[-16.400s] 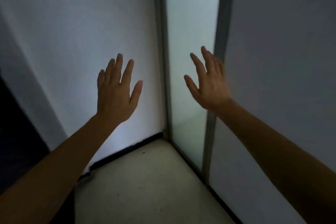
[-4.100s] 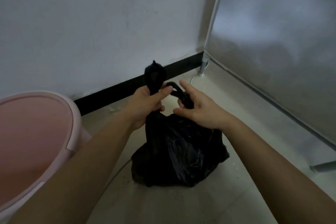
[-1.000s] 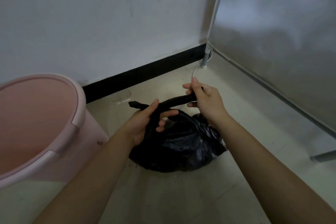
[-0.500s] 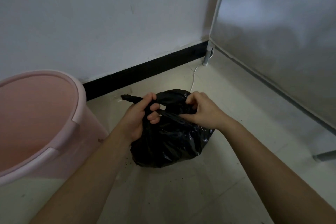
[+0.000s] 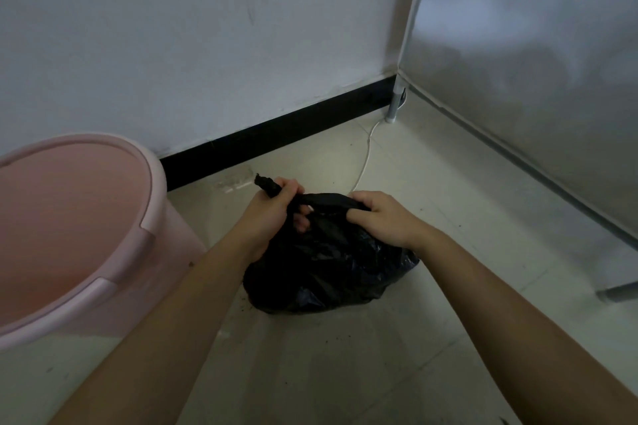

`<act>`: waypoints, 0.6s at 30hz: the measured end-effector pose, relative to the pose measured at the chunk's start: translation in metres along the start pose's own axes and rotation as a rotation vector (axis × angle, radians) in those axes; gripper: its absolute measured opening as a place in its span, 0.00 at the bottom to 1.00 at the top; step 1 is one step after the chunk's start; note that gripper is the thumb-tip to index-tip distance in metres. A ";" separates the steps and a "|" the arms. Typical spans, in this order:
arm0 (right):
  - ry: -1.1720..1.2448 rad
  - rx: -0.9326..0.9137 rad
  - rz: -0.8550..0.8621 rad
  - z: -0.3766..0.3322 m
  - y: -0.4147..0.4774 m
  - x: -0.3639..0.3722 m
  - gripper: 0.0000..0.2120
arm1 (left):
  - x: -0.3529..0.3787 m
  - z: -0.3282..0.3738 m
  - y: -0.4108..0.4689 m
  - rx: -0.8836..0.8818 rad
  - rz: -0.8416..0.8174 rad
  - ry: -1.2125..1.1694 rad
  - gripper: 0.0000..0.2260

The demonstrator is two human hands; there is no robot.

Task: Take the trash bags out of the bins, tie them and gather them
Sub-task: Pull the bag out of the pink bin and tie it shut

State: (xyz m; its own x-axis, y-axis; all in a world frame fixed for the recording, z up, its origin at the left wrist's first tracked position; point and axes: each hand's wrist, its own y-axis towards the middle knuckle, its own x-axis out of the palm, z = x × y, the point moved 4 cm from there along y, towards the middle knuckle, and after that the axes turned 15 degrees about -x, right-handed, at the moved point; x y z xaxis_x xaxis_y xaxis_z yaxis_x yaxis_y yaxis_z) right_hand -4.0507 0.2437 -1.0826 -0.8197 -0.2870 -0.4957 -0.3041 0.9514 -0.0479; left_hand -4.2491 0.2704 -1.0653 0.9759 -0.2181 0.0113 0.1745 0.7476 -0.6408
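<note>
A black trash bag (image 5: pixel 331 272) sits on the pale floor in the middle of the view, bulging and crinkled. My left hand (image 5: pixel 272 214) grips one twisted strand of the bag's top, its frayed end sticking out past the knuckles. My right hand (image 5: pixel 379 217) grips the other twisted strand on the right. The two strands cross between my hands, just above the bag. A pink bin (image 5: pixel 152 203) stands at the left with no bag showing inside it.
A white wall with a black skirting board (image 5: pixel 276 138) runs behind the bag. A grey panel (image 5: pixel 535 79) on metal legs closes off the right side. A thin white cable (image 5: pixel 366 155) lies on the floor behind the bag. Open floor stretches toward me.
Both hands have drawn slightly apart, stretching the crossed strands flat over the bag. The bag has settled lower and wider on the floor.
</note>
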 end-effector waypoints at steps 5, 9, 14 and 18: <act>0.185 0.108 -0.130 0.001 -0.003 0.011 0.16 | 0.002 -0.007 0.005 0.055 0.155 -0.359 0.14; 0.281 0.174 -0.156 0.000 -0.007 0.014 0.12 | 0.006 -0.014 0.006 -0.045 -0.091 -0.858 0.17; 0.562 0.272 -0.187 0.011 -0.015 0.024 0.27 | 0.009 -0.015 -0.003 -0.051 -0.115 -0.772 0.21; 0.515 0.167 0.063 0.005 -0.009 0.011 0.30 | 0.012 -0.008 -0.011 -0.038 -0.164 -0.666 0.21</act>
State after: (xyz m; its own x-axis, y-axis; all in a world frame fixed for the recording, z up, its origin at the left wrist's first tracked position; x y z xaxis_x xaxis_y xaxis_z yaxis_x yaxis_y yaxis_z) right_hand -4.0541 0.2322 -1.0920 -0.9783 -0.2067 -0.0152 -0.2002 0.9612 -0.1897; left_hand -4.2409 0.2543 -1.0645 0.8122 0.1142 0.5722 0.3343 0.7127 -0.6167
